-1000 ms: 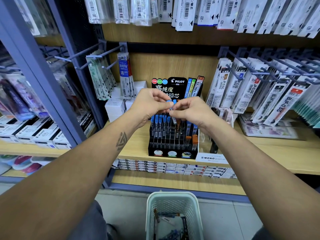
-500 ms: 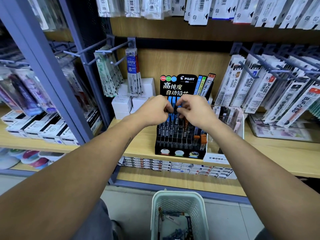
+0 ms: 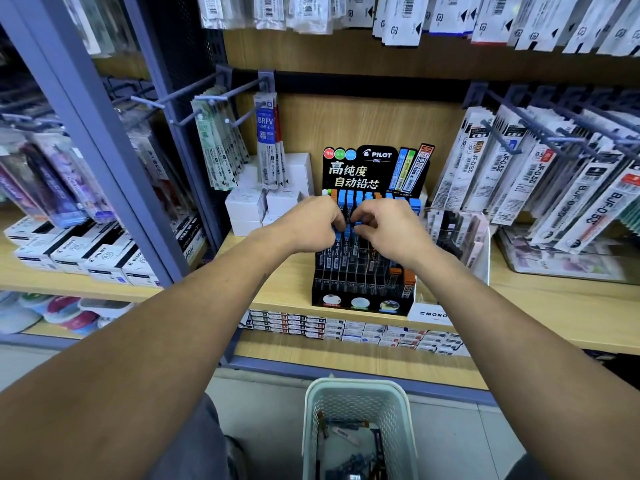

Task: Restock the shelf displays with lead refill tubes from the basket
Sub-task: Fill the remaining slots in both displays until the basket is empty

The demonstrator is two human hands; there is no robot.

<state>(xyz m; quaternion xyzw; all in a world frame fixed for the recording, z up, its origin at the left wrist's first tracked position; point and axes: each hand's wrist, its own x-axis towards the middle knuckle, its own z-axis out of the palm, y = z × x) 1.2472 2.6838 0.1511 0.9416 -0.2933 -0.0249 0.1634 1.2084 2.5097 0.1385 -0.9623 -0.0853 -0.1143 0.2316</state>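
A black Pilot display rack (image 3: 363, 289) stands on the wooden shelf, its slots holding blue-capped and orange-capped lead refill tubes (image 3: 349, 199). My left hand (image 3: 311, 225) and my right hand (image 3: 388, 226) meet over the rack's middle rows, fingers curled. Both pinch blue-capped tubes (image 3: 347, 233) standing in the slots between them; the fingertips hide how many. A pale green mesh basket (image 3: 356, 389) sits on the floor below, with a few loose tubes (image 3: 346, 433) in it.
Hooks with hanging refill packs flank the rack at left (image 3: 221, 140) and right (image 3: 519, 174). White boxes (image 3: 256, 206) stand behind on the left, a clear Mono holder (image 3: 457, 244) on the right. Flat boxes (image 3: 346, 329) line the lower shelf.
Both hands have dropped from in front of the rack's header card down onto the middle rows of tubes. The view has shifted closer and slightly left.
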